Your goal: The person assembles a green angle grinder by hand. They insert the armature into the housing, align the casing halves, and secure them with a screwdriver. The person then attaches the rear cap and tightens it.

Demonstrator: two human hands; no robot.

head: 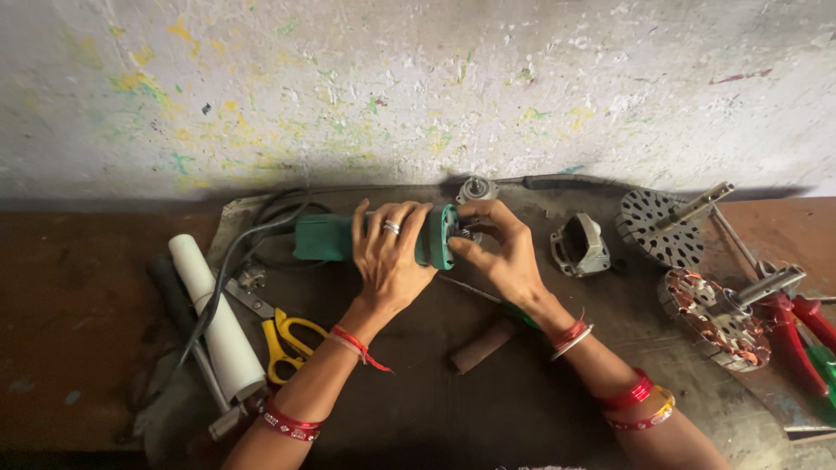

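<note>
A green power-tool body lies sideways on a dark mat, its black cord curling off to the left. My left hand wraps over the middle of the body from above and grips it. My right hand is at the open right end of the body, its fingertips pinching a small metal part there. A round grey metal piece sits just behind that end, near the wall.
A grey metal housing lies to the right of my hands. Two motor rotors with shafts sit further right, beside red-handled pliers. On the left are a white tube and yellow-handled scissors. A brown cylinder rests between my forearms.
</note>
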